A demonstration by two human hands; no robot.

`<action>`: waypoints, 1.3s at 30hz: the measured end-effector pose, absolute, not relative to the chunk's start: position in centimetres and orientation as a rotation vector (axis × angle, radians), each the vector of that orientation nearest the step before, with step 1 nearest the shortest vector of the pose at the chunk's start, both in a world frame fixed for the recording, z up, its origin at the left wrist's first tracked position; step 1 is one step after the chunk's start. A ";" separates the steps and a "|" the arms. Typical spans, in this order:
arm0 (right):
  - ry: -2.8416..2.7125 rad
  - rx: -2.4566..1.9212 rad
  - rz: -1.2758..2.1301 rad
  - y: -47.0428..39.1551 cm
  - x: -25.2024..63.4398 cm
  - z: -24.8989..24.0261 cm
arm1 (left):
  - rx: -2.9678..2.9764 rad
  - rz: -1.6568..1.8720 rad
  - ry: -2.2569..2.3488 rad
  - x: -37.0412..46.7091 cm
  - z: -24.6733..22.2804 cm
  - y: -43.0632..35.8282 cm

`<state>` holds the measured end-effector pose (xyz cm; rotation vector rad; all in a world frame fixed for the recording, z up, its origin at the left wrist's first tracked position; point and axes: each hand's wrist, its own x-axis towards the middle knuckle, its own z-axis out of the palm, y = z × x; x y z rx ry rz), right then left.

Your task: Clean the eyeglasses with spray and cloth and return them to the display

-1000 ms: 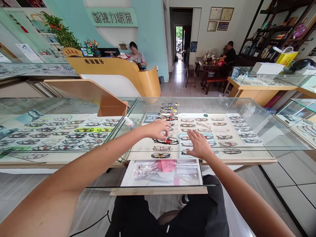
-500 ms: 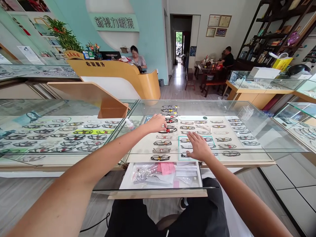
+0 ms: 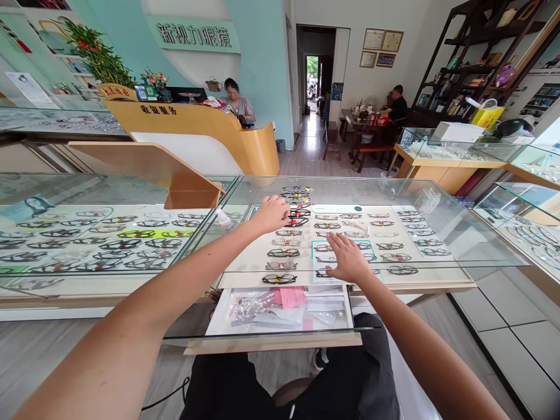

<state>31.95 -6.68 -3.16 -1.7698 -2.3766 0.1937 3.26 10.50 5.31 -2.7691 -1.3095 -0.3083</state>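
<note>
Black-framed glasses [image 3: 300,222] with red marking: seen in head view at fingertips of left hand [image 3: 272,214], just to right, within column of frames [image 3: 283,252] running near to far. Hidden in part at left end by fingers. Noted at left hand: fingers curled downward, tips and thumb largely concealed; cannot tell pinching from mere contact. Far part of column crowded, hard to separate frame from frame. Printed card [image 3: 252,210] mostly covered by left hand, lettering unreadable.

Right hand [image 3: 349,256]: extended, fingers close together, thumb apart, gripping nothing visible; placed right of and nearer than black-framed glasses, well apart. Covers part of teal-bordered sheet [image 3: 322,265]. Cannot tell resting on glass of display case [image 3: 247,259] from hovering above.

Pulled out at near side: drawer [image 3: 219,318], with plastic-wrapped contents hard to make out except pink paper [image 3: 292,297]. Seen left of left hand: white bottle [image 3: 224,220], tilted.
</note>
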 end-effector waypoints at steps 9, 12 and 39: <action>-2.398 -1.811 0.160 -6.8 32.1 -3.4 | -2.476 -0.906 -1.434 -3.5 4.7 3.2; -2.405 -1.810 0.144 -6.7 32.2 -3.7 | -1.935 -1.326 -1.804 -5.8 3.3 3.4; -2.384 -1.810 0.182 -6.9 31.5 -3.0 | -2.882 -0.262 -1.715 3.9 5.0 14.2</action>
